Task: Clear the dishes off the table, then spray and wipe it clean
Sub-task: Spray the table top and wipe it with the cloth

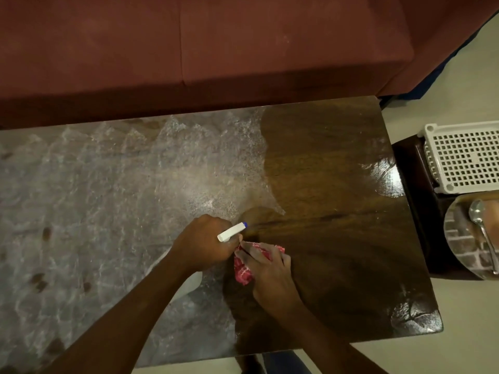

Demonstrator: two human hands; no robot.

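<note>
A dark wooden table (337,163) fills the middle of the head view. Its left two thirds shine grey and wet with spray, while the right part is darker bare wood. My left hand (205,244) grips a white spray bottle (232,232) with a blue nozzle tip pointing right. The bottle's white body shows under my forearm. My right hand (267,268) lies on a red and white patterned cloth (243,268) on the tabletop, fingers curled over it, just right of the bottle.
A maroon sofa (189,49) runs along the table's far edge. Right of the table, a dark side table (415,201) carries a white perforated basket (464,157) and a round plate (464,244) with a spoon (482,228). Pale floor lies beyond the table's near and right edges.
</note>
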